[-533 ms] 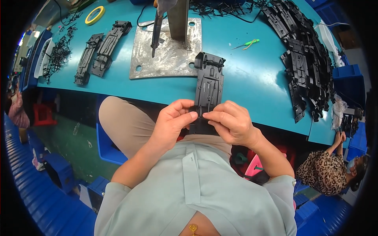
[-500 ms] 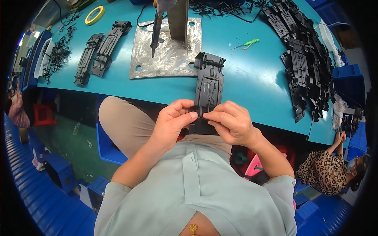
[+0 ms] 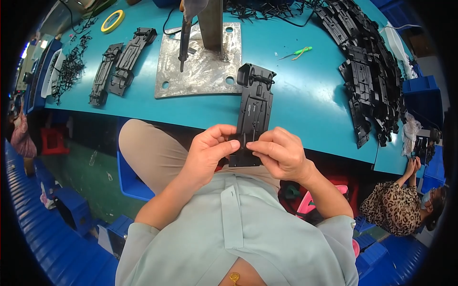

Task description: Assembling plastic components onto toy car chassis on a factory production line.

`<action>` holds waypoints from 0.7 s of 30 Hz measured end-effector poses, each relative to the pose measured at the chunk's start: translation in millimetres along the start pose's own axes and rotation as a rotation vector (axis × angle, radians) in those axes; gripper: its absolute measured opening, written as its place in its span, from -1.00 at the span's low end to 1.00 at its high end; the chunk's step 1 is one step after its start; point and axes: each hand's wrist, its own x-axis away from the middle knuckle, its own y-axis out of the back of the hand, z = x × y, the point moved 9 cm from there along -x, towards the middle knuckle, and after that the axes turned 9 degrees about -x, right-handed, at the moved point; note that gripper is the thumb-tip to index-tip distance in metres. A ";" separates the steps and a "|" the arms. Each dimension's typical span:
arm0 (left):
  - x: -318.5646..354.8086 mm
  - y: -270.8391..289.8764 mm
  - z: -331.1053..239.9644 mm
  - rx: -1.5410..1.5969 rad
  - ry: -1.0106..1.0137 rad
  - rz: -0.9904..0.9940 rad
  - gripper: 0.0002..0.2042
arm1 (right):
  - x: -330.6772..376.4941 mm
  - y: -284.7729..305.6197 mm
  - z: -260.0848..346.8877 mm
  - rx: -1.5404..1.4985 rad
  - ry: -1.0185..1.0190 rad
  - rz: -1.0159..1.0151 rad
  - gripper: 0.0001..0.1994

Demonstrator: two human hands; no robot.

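A long black plastic toy-car chassis [image 3: 255, 106] lies lengthwise in front of me, its far end over the blue-green table and its near end over my lap. My left hand [image 3: 213, 148] grips its left edge, thumb on top and fingers curled beneath. From the right, my right hand [image 3: 280, 153] pinches at the upper face near the same end, thumb and forefinger together. Whatever small part those fingertips hold is hidden. Both thumbs are close together, by a raised post on the chassis.
A steel base plate [image 3: 198, 71] carries an upright post and a hanging tool [image 3: 184, 45]. Two more chassis [image 3: 130, 62] lie left, beside small black parts [image 3: 70, 71] and yellow tape [image 3: 113, 21]. Green-handled tool [image 3: 301, 51] and piled chassis [image 3: 360, 74] are right; a co-worker [image 3: 396, 207] sits beyond.
The chassis has tilted slightly and its near end shows a little more. Both hands stay at the same spot on it, having shifted only slightly.
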 end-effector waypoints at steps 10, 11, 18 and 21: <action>0.9 -13.8 -8.9 0.001 -0.048 -0.006 -0.85 | 6.6 -0.6 3.5 0.015 0.041 0.023 -0.67; 1.0 -15.0 -12.1 -0.030 -0.075 -0.026 -0.87 | 6.7 -2.3 4.8 0.013 0.046 0.035 -0.69; -1.3 -20.1 -24.7 -0.062 -0.236 -0.124 -0.91 | 13.4 3.5 5.1 0.056 0.039 -0.133 -0.67; -1.4 -22.7 -29.4 -0.103 -0.297 -0.126 -0.91 | 25.9 14.7 -4.2 -0.035 -0.142 -0.307 -0.64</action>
